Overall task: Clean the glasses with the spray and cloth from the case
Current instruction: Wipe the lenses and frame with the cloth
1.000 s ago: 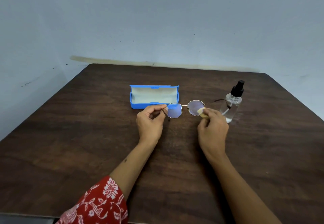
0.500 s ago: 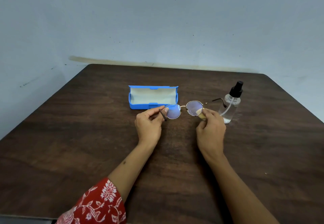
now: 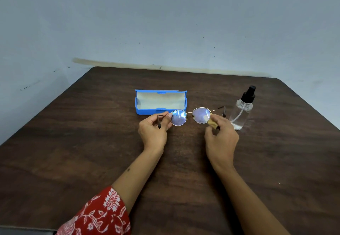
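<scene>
- Head view, centre of the frame: round gold wire-rimmed glasses with bluish-tinted lenses [image 3: 190, 116] are held up between both hands just in front of the open blue plastic case with a cream lining [image 3: 160, 102], which sits a little left of centre on the dark brown wooden table [image 3: 73, 142].
- Left hand [image 3: 153, 131], just left of centre: thumb and forefinger are pressed together on the rim by the hinge, and the dark temple tip now hangs down across the fingers, where a second ago it was tucked out of sight.
- Right hand [image 3: 220, 135], just right of centre: the fingertips pinch a small folded yellowish cloth [image 3: 212, 123] at the outer lower edge of the lens on that side; the other fingers are loosely curled.
- Change: the cloth has slid off the lens face toward its rim, and more of that lens shows bare than half a second ago; the far temple sticks out toward the bottle.
- Clear plastic spray bottle with a black pump top [image 3: 242, 109] stands upright at the right of the frame, just beside the right hand and untouched.
- Judgement: wiping of this lens looks close to done or between strokes; the lens by the left hand likely comes next. Whether spray is on the glass cannot be told.
</scene>
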`<state>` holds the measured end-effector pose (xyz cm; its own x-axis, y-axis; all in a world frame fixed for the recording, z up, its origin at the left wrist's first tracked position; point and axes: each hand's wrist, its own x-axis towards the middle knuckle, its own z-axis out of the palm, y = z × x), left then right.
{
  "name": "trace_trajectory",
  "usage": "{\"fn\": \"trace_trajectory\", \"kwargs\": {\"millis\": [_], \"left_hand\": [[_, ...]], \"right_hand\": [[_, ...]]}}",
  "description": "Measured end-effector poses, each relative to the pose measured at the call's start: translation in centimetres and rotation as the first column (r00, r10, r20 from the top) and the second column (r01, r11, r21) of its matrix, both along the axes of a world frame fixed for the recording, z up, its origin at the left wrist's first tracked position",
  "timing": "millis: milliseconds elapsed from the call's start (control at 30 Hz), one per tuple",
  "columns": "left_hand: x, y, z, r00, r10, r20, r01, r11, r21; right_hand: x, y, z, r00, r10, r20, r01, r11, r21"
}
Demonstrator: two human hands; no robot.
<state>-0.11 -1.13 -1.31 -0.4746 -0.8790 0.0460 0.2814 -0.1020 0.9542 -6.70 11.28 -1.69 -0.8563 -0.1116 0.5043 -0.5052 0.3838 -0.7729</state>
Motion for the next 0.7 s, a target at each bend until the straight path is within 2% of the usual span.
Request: {"fn": "trace_trajectory", "kwargs": {"millis": [200,400,500,567,633,700], "left_hand": [[-0.1,0.0,0.1,0.999,-0.046,0.025,0.043,0.994,0.096],[0.0,0.2,0.7,1.0,0.002,-0.025,0.001,0.993,0.115],[0.1,0.1,0.6,1.0,0.023,-0.017,-0.022,0.996,0.085],[0.1,0.1,0.5,0.999,0.043,-0.021,-0.042,0.997,0.058],[0.0,0.0,0.4,0.999,0.047,-0.02,-0.046,0.998,0.05],[0.0,0.1,0.3,0.999,0.029,-0.019,-0.028,0.999,0.037]], "right_hand": [[-0.4,0.0,-0.2,1.0,0.013,-0.002,-0.012,0.998,0.06],[-0.3,0.4,0.3,0.998,-0.049,0.03,0.051,0.996,-0.076],[0.2,0.2,0.9,0.995,-0.066,-0.07,0.05,0.977,-0.208],[0.5,0.0,1.0,0.985,-0.069,-0.16,0.028,0.97,-0.242],[0.8,-0.3,0.9,0.964,-0.016,-0.264,-0.041,0.977,-0.207],[1.2,-0.7,0.5,0.928,0.105,-0.358,-0.148,0.984,-0.095]]}}
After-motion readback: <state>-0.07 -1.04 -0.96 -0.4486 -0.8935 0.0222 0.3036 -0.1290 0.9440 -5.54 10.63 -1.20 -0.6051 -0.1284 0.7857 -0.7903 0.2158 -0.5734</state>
